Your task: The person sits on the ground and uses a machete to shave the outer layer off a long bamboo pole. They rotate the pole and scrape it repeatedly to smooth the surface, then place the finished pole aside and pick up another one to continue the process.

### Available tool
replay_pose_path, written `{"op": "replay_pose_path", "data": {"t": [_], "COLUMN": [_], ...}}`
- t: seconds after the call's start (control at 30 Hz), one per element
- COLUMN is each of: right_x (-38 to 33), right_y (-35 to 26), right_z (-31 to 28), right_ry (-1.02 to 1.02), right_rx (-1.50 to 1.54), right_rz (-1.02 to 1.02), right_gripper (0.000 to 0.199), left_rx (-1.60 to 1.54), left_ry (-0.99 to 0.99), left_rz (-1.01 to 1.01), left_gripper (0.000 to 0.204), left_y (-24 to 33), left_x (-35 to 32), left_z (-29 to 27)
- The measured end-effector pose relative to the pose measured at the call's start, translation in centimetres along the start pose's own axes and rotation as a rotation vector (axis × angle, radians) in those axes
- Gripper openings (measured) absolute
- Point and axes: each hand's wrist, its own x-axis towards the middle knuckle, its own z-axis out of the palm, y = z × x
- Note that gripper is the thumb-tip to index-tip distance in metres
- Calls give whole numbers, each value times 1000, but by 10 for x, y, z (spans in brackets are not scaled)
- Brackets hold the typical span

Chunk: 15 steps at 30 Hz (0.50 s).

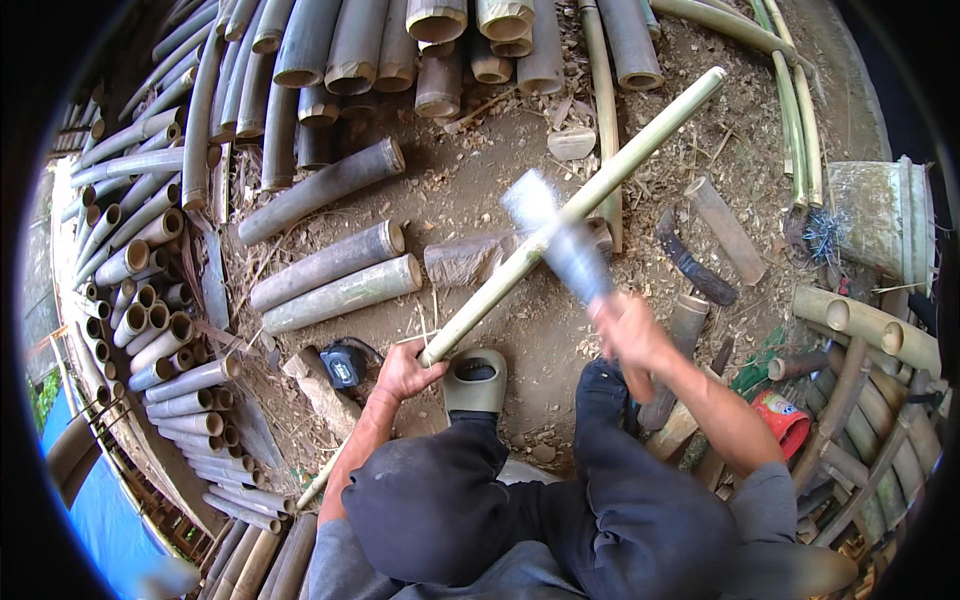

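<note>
My left hand (408,370) is closed around the near end of a long pale green bamboo pole (640,158). The pole slants up to the far right and passes over a short brown log (462,262) lying on the ground. In my right hand (632,330) is a chopping knife (580,264) with a wooden handle, my fingers wrapped round it. Motion smears its broad grey blade, which lies at the middle of the pole. Whether the edge touches the bamboo I cannot tell.
Cut bamboo tubes (345,290) lie left of the log, and stacked bamboo (160,330) lines the left and far sides. A black boxy device (343,365) sits by my left hand. At right are a red container (782,424), a whitish bucket (880,222) and a bamboo rack (835,430).
</note>
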Motion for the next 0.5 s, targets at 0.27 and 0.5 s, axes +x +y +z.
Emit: {"op": "replay_pose_path", "data": {"t": [0.27,0.5], "right_x": [14,8], "right_y": [6,-3], "right_z": [-5,-4], "right_ry": [184,204], "right_rx": [298,215], "right_rz": [-120,-51], "right_gripper": [28,26], "left_rx": [263,329], "left_ry": [214,347], "left_rz": [-27,-96], "left_gripper": [47,39], "left_y": [10,4], "left_x": [-18,-18], "left_z": [20,39]}}
